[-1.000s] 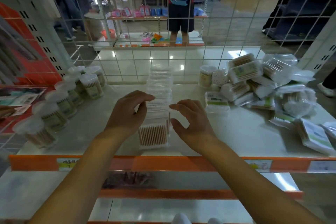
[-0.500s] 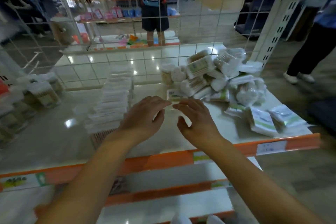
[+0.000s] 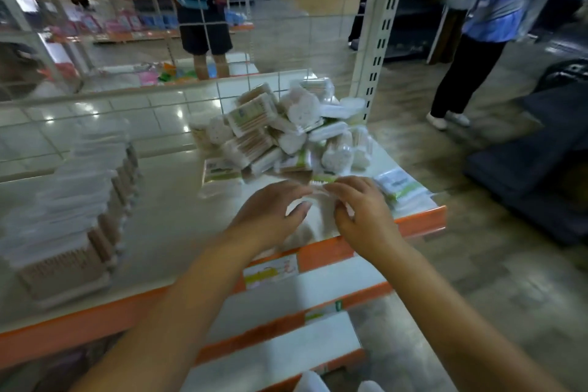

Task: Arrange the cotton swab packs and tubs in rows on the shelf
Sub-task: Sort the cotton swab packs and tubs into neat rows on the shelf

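Reaching over the shelf [image 3: 165, 207], both hands meet at a small clear pack of swabs [image 3: 319, 184] lying at the near edge of a loose heap of packs [image 3: 280, 134]. The left hand [image 3: 270, 216] and right hand [image 3: 362, 213] curl their fingers around it, though blur hides whether they truly grip. A tidy row of packs [image 3: 79, 200] stands at the left.
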A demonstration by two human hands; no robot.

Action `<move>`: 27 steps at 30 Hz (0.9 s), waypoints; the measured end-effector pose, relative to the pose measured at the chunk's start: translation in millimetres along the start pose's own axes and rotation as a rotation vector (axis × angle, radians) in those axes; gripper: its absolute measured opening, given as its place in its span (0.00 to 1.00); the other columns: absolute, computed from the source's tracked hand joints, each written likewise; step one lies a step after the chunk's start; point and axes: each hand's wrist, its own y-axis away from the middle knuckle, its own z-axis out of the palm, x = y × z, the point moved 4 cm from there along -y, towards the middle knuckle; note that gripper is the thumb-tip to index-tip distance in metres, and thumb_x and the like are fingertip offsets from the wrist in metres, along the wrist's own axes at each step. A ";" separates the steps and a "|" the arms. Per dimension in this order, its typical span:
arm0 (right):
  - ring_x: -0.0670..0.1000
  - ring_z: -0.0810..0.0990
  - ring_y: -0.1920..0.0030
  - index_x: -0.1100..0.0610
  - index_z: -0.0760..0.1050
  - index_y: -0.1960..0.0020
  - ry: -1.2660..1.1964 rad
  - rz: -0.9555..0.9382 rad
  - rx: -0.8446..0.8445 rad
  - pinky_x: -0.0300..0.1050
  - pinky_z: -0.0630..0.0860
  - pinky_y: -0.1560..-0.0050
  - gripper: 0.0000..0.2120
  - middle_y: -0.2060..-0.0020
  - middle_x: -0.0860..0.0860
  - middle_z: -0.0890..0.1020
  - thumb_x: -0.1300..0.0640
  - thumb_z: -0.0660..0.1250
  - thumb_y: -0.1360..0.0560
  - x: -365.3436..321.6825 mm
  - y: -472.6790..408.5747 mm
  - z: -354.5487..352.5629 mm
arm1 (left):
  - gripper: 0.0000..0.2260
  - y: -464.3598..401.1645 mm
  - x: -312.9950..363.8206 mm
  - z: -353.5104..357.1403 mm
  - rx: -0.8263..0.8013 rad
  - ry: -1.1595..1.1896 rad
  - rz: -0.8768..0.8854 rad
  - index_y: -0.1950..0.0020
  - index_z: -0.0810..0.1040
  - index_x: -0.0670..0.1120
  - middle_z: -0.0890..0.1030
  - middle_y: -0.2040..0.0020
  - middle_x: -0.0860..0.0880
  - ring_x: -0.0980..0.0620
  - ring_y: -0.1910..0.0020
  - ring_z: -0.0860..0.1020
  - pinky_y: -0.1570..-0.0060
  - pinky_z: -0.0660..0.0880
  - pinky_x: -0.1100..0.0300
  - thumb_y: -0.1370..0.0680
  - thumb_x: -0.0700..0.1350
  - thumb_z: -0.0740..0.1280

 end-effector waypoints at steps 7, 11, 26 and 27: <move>0.67 0.79 0.57 0.66 0.81 0.53 0.104 0.092 -0.015 0.59 0.78 0.57 0.14 0.57 0.61 0.82 0.68 0.63 0.36 52.8 10.2 -11.5 | 0.14 -24.5 20.6 32.3 0.049 0.294 -0.209 0.37 0.75 0.49 0.77 0.51 0.52 0.53 0.51 0.76 0.51 0.70 0.63 0.22 0.48 0.63; 0.68 0.76 0.53 0.67 0.79 0.51 0.097 0.145 -0.069 0.57 0.74 0.53 0.11 0.54 0.63 0.80 0.70 0.69 0.34 61.7 10.0 -8.3 | 0.15 -32.9 29.0 43.7 0.036 0.405 -0.275 0.37 0.74 0.48 0.78 0.51 0.49 0.51 0.52 0.76 0.49 0.73 0.59 0.23 0.47 0.65; 0.57 0.73 0.42 0.63 0.81 0.49 -0.215 0.376 0.038 0.46 0.70 0.43 0.09 0.45 0.58 0.78 0.65 0.71 0.30 59.7 19.7 -5.6 | 0.22 -38.7 15.7 69.8 0.161 0.947 -0.504 0.40 0.70 0.48 0.77 0.58 0.49 0.49 0.57 0.77 0.59 0.75 0.59 0.30 0.35 0.72; 0.56 0.74 0.43 0.63 0.81 0.49 -0.247 0.374 0.091 0.45 0.70 0.43 0.10 0.46 0.57 0.77 0.66 0.71 0.30 57.0 19.9 -8.7 | 0.22 -36.3 12.4 68.6 0.175 1.001 -0.516 0.39 0.71 0.47 0.79 0.56 0.47 0.48 0.56 0.78 0.59 0.76 0.58 0.30 0.34 0.71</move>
